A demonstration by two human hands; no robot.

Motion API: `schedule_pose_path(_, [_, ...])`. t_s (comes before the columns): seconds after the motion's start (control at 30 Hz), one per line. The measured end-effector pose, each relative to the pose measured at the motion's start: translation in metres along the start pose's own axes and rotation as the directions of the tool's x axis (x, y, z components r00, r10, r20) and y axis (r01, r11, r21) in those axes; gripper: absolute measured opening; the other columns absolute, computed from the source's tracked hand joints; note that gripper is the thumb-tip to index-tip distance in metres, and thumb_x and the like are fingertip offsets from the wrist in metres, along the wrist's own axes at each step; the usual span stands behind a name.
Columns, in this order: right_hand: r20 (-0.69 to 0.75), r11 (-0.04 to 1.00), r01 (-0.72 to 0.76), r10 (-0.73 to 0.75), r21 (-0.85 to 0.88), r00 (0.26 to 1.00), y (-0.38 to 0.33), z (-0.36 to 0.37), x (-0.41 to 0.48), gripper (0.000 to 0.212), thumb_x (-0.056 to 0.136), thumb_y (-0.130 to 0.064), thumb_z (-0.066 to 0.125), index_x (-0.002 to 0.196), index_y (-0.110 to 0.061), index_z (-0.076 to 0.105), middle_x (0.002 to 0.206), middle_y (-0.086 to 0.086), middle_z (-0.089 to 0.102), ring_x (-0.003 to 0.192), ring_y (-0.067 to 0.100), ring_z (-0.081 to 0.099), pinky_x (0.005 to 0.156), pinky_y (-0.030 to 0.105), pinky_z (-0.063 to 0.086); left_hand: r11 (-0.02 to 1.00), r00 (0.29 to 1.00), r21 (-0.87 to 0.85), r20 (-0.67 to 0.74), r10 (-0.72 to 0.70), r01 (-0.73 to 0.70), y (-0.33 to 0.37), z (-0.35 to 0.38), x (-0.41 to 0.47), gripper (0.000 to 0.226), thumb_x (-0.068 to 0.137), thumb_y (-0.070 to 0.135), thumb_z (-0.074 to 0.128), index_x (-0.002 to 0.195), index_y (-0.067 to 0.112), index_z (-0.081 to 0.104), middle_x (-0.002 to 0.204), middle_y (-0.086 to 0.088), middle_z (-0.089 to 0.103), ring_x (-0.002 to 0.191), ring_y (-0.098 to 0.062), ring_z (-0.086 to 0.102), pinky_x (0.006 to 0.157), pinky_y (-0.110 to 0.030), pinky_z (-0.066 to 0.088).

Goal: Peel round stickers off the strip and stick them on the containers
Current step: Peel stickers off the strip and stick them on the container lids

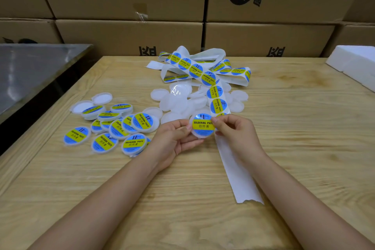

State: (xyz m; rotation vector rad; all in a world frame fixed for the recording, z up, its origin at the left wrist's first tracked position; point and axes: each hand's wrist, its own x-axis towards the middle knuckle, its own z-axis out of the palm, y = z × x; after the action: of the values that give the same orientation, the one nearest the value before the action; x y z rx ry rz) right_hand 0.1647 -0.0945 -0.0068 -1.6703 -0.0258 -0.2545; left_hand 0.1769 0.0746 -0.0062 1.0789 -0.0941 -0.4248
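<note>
The sticker [203, 125] lies on a container [202, 135] at mid-table, gripped round its rim by the left hand [174, 138]. The right hand [235, 130] pinches the sticker's 3 o'clock edge, beside the strip [217, 105]. It is probably best to smooth it from 9 towards 3 o'clock, keeping it centred and free of bubbles. Labelled ones [113, 130] lie at 9 o'clock and blanks [178, 101] at 12.
</note>
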Motion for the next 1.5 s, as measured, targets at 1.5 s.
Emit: schedule_pose_path(1.5, [0.066, 0.369, 0.389, -0.648, -0.844, 0.759, -0.004, 0.013, -0.012, 0.025, 0.07, -0.011, 0.079, 0.061, 0.0, 0.059, 0.061, 0.016, 0.057, 0.045, 0.03, 0.055, 0.04, 0.03, 0.044, 0.994, 0.995, 0.085, -0.073, 0.073, -0.066, -0.008, 0.004, 0.002, 0.013, 0.095, 0.006, 0.047, 0.093, 0.001, 0.059, 0.081, -0.013, 0.073, 0.075, -0.022, 0.072, 0.065, -0.026, 0.058])
